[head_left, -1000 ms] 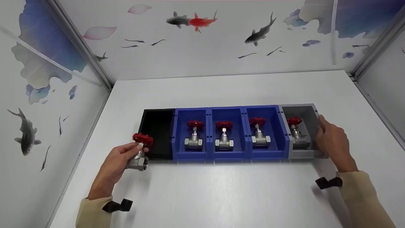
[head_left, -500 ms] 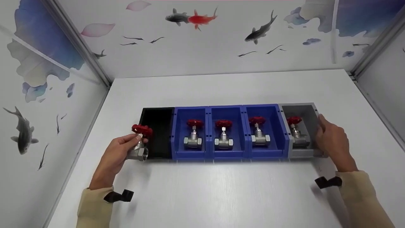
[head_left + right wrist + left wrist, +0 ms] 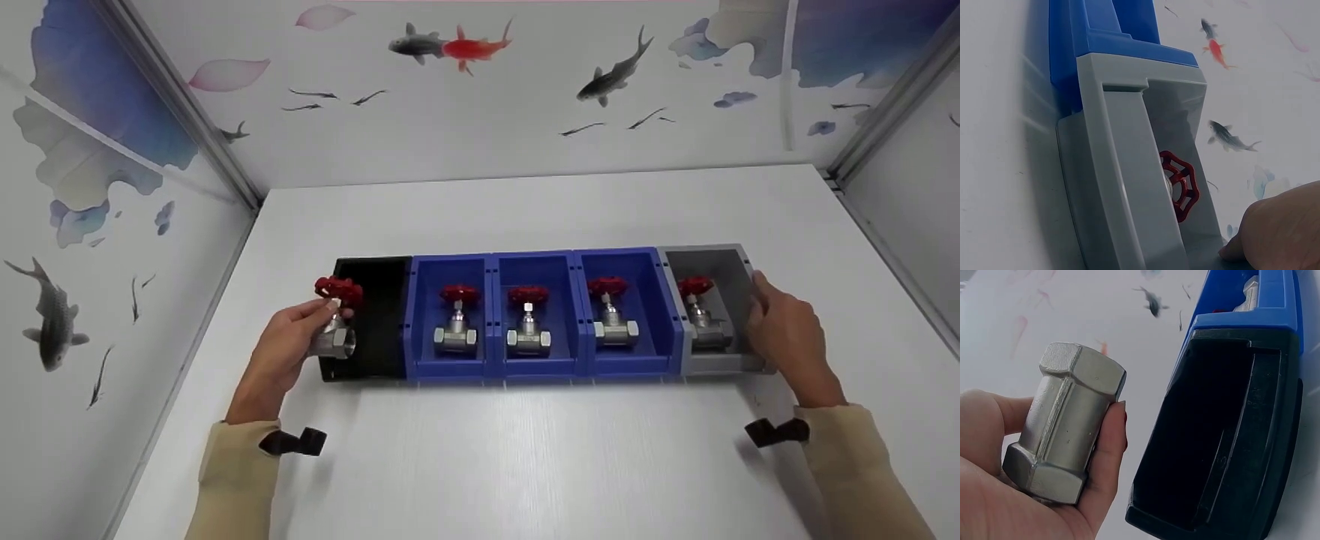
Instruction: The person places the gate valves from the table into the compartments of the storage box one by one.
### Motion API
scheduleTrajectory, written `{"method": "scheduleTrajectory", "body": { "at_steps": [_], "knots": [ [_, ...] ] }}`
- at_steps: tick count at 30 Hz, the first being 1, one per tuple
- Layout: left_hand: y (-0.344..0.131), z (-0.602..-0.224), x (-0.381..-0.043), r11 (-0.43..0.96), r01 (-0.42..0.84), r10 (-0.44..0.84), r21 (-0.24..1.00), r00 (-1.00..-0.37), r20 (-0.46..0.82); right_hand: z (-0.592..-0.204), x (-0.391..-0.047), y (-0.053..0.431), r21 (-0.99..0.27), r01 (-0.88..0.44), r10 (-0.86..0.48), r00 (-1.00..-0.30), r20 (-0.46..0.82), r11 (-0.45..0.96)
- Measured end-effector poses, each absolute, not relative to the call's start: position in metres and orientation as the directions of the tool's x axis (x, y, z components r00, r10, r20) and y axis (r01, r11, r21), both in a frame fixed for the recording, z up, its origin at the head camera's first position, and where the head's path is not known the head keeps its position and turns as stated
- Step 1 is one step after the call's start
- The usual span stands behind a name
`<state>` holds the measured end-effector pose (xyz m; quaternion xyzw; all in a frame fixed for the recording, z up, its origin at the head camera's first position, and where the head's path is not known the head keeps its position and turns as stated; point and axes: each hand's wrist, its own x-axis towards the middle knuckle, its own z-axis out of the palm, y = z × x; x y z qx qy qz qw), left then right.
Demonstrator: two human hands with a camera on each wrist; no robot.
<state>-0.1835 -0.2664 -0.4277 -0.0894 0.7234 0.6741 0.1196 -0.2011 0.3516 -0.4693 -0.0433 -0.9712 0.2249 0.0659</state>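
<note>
My left hand [image 3: 281, 337] grips a steel gate valve [image 3: 334, 341] with a red handwheel. The valve is upright and overlaps the left side of the black bin [image 3: 382, 367] in the head view. In the left wrist view its hex-ended body [image 3: 1064, 424] lies in my fingers, beside the black bin [image 3: 1258, 455]; the handwheel is almost hidden there. At the row's far end, my right hand [image 3: 791, 337] holds the right side wall of the grey bin [image 3: 712, 366]. Another valve [image 3: 705, 322] stands inside that bin, its red handwheel [image 3: 1182, 188] showing in the right wrist view.
Between the black and grey bins are three joined blue bins [image 3: 450, 367], each bearing one red-wheeled valve [image 3: 529, 330]. The row stands on a white table [image 3: 540, 457]. Walls printed with fish enclose the back and sides.
My left hand has carried the valve away from me and slightly right, up from the front of the black bin to over its left side. The right hand stays on the grey bin.
</note>
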Motion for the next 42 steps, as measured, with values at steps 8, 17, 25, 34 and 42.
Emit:
{"method": "scheduleTrajectory", "body": {
  "at_steps": [8, 17, 25, 34, 42],
  "knots": [
    [-0.264, -0.428, -0.195, 0.084, -0.287, 0.021, 0.954, -0.957, -0.290, -0.468, -0.202, 0.351, -0.441, 0.067, 0.121, -0.988, 0.095, 0.895],
    [-0.257, -0.435, -0.204, 0.109, -0.309, 0.027, 0.945, -0.949, -0.313, -0.471, -0.202, 0.351, -0.435, 0.055, 0.113, -0.988, 0.109, 0.899],
    [-0.247, -0.441, -0.211, 0.175, -0.301, 0.019, 0.937, -0.951, -0.309, -0.472, -0.202, 0.352, -0.426, 0.033, 0.096, -0.987, 0.128, 0.904],
    [-0.239, -0.446, -0.221, 0.184, -0.280, 0.019, 0.942, -0.957, -0.288, -0.470, -0.201, 0.352, -0.437, 0.052, 0.106, -0.989, 0.100, 0.898],
    [-0.232, -0.453, -0.222, 0.250, -0.295, -0.006, 0.922, -0.953, -0.303, -0.470, -0.201, 0.352, -0.434, 0.042, 0.104, -0.987, 0.120, 0.900]
  ]
}}
